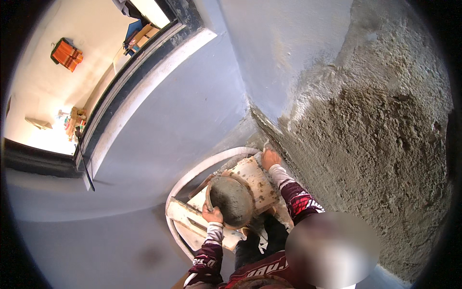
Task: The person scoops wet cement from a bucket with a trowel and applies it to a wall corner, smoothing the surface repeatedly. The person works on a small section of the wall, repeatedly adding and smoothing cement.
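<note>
Renovation site, half-plastered wall (pixel 365 144)

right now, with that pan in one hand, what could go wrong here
The left hand holds the round pan at one side of its rim, so it could tip and spill the grey mix inside.
The right hand is close to the coarse coating on the wall; a knock might loosen some of it.
The pale board beside the pan is spattered, so it might be slippery if stepped on.
</note>
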`<state>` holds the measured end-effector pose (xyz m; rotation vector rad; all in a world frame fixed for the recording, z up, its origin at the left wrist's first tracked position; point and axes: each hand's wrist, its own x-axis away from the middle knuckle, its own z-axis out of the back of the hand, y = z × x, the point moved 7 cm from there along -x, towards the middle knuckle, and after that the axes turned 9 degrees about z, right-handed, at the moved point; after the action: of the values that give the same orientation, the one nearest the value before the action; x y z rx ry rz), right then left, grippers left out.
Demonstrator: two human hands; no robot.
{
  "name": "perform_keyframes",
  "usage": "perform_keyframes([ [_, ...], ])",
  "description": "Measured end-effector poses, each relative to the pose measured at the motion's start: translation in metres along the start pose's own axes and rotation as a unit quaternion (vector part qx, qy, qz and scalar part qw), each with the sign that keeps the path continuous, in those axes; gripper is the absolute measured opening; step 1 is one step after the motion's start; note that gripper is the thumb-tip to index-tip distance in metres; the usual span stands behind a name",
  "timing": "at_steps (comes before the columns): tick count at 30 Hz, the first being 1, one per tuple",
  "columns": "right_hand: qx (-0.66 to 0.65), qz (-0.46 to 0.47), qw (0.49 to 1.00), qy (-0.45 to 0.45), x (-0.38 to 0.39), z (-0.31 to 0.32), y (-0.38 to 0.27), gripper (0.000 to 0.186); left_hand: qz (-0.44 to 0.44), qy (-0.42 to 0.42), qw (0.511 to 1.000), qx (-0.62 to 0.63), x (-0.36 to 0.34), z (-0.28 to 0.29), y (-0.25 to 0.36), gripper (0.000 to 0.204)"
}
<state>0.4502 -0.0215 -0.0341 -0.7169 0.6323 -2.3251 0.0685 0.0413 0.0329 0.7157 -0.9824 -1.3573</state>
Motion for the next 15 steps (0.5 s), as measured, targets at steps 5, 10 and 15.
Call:
perform_keyframes([
  [5, -0.044, -0.017, 0.997, 0.054, -0.014, 0.022, -0.024, 0.040, 0.028, -0.017, 0.998, 0.048, 0.001, -0.001, 0.003, 0.045],
  [10, 0.012, -0.084, 0.996, 0.003, -0.019, 0.015, 0.058, 0.045, 0.024, -0.033, 0.999, 0.035, 0.005, -0.014, 0.004, 0.048],
  [15, 0.039, -0.091, 0.995, 0.012, 0.045, -0.007, 0.095, 0.043, 0.009, -0.015, 0.999, 0.035, 0.005, 0.003, -0.011, 0.050],
])
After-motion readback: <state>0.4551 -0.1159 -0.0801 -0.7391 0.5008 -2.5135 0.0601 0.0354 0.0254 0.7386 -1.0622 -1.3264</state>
